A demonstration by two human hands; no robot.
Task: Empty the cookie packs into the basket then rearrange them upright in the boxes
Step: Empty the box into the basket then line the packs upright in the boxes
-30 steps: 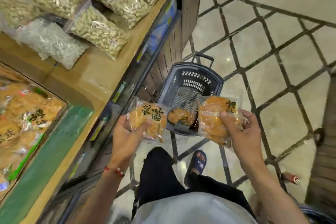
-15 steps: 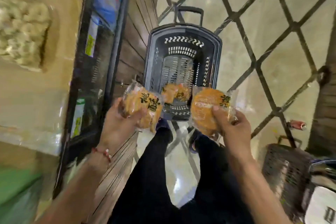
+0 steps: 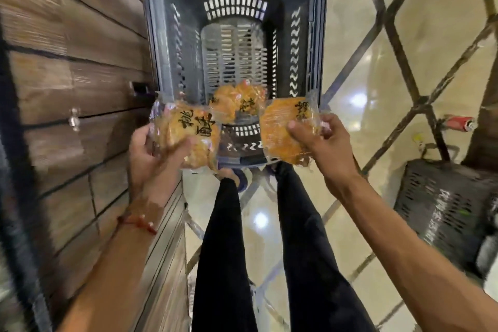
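- Dark grey slotted plastic basket (image 3: 318,35): I see wavy cut-out rows.
- Clear-wrapped golden-orange cookie pack on the left (image 3: 188,129): bold black characters.
- Clear-wrapped orange cookie pack on the right (image 3: 280,127): black print at 1 corner.
- Glossy cream tiled floor (image 3: 431,35): dark diamond lines.

The basket (image 3: 167,35) is cut off at the top edge, and the wooden panelling (image 3: 67,75) is blurred.
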